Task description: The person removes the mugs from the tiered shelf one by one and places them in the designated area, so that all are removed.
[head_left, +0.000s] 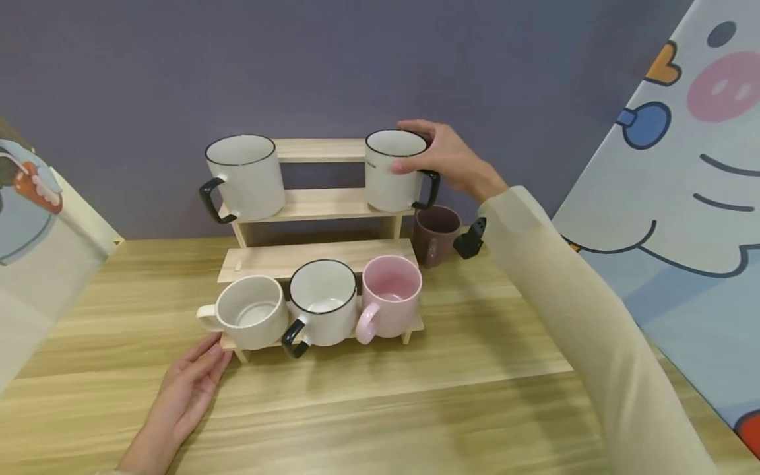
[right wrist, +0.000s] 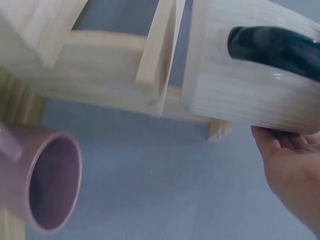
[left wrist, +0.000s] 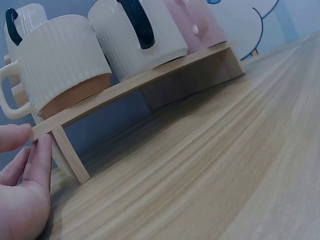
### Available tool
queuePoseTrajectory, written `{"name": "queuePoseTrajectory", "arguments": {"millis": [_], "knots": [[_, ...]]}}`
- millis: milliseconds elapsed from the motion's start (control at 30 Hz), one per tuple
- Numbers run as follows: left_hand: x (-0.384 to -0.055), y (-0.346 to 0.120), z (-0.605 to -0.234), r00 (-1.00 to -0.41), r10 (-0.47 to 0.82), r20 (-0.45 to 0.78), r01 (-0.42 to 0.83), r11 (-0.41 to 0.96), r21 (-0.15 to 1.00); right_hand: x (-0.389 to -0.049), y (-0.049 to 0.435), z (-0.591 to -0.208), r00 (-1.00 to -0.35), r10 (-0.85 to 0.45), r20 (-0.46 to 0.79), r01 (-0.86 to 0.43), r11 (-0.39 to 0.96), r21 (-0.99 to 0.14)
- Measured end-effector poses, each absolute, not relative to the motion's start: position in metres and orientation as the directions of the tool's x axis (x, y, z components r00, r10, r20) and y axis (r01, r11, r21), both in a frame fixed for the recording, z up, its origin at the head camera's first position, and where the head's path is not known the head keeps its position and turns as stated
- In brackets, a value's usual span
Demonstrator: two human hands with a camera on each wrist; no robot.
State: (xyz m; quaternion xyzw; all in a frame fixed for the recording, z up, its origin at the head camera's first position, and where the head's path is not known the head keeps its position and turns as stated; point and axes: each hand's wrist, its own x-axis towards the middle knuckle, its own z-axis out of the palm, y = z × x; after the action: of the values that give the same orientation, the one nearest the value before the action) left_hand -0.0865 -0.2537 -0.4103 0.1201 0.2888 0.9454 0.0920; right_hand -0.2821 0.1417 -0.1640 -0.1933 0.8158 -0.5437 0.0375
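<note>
My right hand grips a white mug with a black rim and black handle, thumb at its rim. This mug is at the right end of the middle shelf of a stepped wooden rack; in the right wrist view its base is beside the shelf edge, and whether it touches is unclear. Down at the front left, my left hand pinches the bottom shelf's end. The left wrist view shows the thumb against that end and fingers below it. A cream mug stands just above this hand.
Another black-rimmed mug stands at the middle shelf's left end. Beside the cream mug are a black-handled white mug and a pink mug. A dark mauve mug stands on the wooden table, right of the rack.
</note>
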Motion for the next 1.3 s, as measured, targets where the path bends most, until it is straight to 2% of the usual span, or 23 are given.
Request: {"name": "queuePoseTrajectory", "arguments": {"millis": [233,833,1300], "knots": [[-0.086,-0.253,-0.411,-0.950,0.254,0.183,-0.121,-0.837,0.534,-0.278,0.165,-0.163,-0.944,-0.303,0.135,-0.241,0.347,-0.906],[-0.087,-0.250,-0.410,-0.946,0.244,0.213,-0.097,-0.841,0.533,-0.276,0.209,-0.170,-0.978,-0.165,0.130,-0.187,0.398,-0.898],[-0.085,-0.250,-0.410,-0.950,0.245,0.195,-0.105,-0.837,0.537,-0.277,0.237,-0.184,-0.988,-0.091,0.121,-0.146,0.370,-0.917]]}}
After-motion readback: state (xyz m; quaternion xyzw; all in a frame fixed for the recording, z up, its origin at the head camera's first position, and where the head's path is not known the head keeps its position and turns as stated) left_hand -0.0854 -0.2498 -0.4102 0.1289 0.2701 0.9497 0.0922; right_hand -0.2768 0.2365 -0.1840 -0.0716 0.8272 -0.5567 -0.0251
